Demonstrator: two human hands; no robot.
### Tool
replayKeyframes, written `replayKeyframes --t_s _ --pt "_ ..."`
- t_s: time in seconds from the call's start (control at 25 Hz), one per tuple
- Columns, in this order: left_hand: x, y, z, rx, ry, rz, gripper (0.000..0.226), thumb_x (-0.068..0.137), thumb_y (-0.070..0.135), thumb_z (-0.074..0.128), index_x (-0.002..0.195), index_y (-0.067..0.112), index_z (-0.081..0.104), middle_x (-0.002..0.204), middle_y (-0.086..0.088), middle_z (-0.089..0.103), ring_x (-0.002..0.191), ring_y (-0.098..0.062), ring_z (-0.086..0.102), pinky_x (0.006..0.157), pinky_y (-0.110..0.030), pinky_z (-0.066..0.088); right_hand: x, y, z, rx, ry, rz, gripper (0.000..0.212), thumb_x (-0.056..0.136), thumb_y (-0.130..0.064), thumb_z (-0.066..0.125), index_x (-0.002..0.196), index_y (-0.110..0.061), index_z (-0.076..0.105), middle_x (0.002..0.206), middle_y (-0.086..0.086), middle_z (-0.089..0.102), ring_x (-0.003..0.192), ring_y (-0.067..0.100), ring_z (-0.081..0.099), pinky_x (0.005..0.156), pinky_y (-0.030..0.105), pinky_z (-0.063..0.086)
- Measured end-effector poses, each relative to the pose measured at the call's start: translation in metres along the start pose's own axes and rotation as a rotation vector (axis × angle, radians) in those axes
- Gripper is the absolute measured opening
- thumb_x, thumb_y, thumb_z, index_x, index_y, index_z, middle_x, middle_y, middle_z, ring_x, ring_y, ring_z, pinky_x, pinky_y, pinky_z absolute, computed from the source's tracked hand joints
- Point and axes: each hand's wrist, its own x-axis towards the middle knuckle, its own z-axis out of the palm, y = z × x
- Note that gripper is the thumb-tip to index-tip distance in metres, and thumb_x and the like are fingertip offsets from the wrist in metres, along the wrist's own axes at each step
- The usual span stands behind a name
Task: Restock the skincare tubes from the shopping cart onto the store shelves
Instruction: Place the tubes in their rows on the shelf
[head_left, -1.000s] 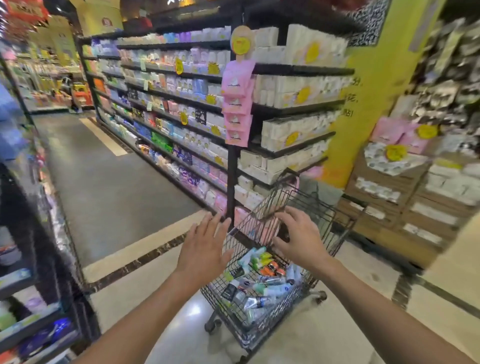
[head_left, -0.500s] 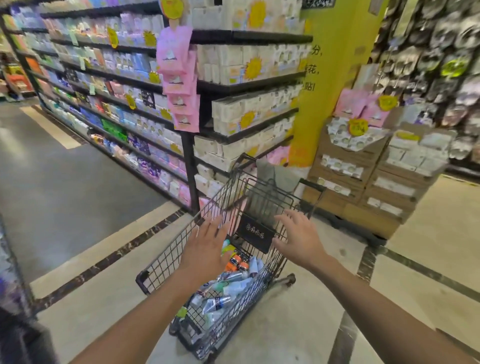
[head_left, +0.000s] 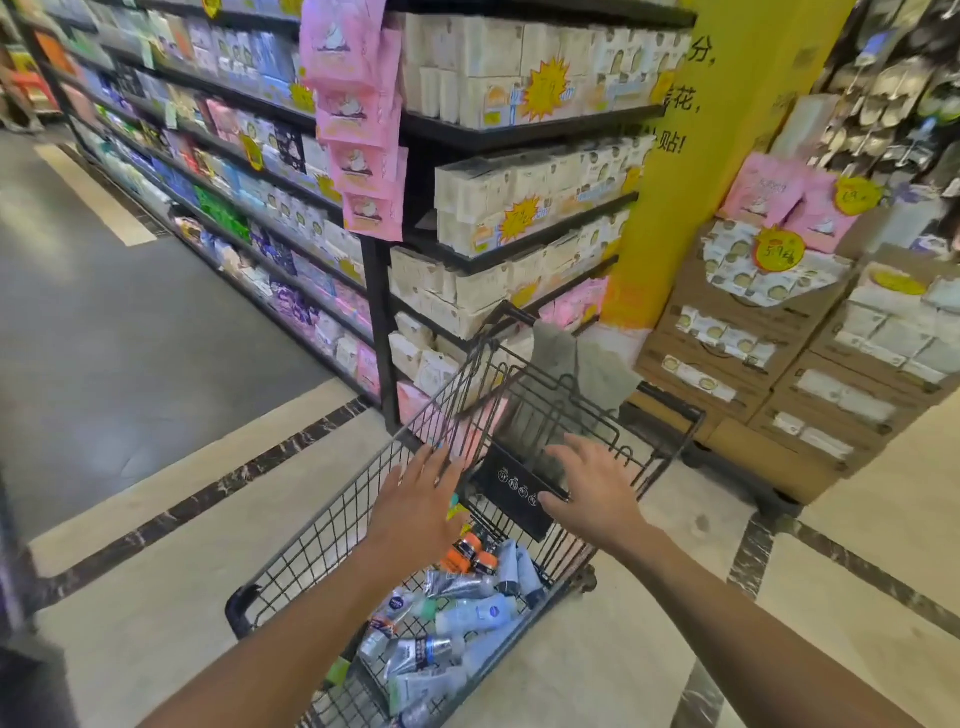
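**Shopping cart** (head_left: 317, 551): black wire, on a pale tiled floor (head_left: 649, 649) with dark inlay strips. Its handle end points toward the shelves.

**Skincare tubes** (head_left: 467, 618): a loose heap on the bottom of the cart basket, lying flat and overlapping. Most are white, grey or pale blue. Two orange-and-black ones lie at the end of the heap nearer the cart's handle. None is held.

**Left hand** (head_left: 421, 499): over the cart's left rim, palm down. Grip apart, fingers straight and close together, fingertips at the top wire. Holds nothing.

**Right hand** (head_left: 592, 493): over the cart's folding seat flap, palm down. Grip apart, fingers spread, with the thumb at the edge of the black panel. Whether the palm touches the wire cannot be told. Holds nothing.

**Black panel** (head_left: 511, 488): fixed on the cart's seat flap, between the two hands, with a row of white symbols.

**Grey cloth** (head_left: 582, 364): draped over the cart's handle, hanging down.

**Shelves** (head_left: 519, 137): black, just beyond the cart's handle end, stacked with cream boxes bearing yellow starburst tags.

**Pink packets** (head_left: 363, 130): a hanging strip on the shelf corner, above and left of the cart.

**Yellow pillar** (head_left: 691, 182): beyond the cart, to its right.

**Cardboard cartons** (head_left: 727, 338): stacked right of the cart, past the pillar.
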Motion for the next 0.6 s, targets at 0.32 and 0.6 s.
replayKeyframes --t_s 0.32,0.6 --pt "0.036 -0.055 0.042 -0.047 -0.063 -0.195 0.076 0.099 0.055 0.047 0.163 0.023 0.022 0.171 -0.008 0.019 0.157 -0.033 0.02 0.124 -0.053 0.021 0.112 -0.017 0.056 -0.018 -0.207 -0.196 0.073 0.084 -0.057 0.059 0.149 -0.031 0.04 0.16 0.003 0.034 0.148 0.028 0.03 0.12 0.05 0.028" --pt "0.012 -0.082 0.099 -0.118 -0.175 -0.529 0.077 0.102 0.054 0.047 0.164 0.024 0.013 0.173 -0.006 0.009 0.159 -0.03 0.008 0.127 -0.053 0.017 0.175 -0.051 0.145 -0.023 -0.46 -0.491 0.074 0.085 -0.057 0.059 0.15 -0.027 0.041 0.159 0.005 0.033 0.147 0.028 0.029 0.121 0.047 0.027"
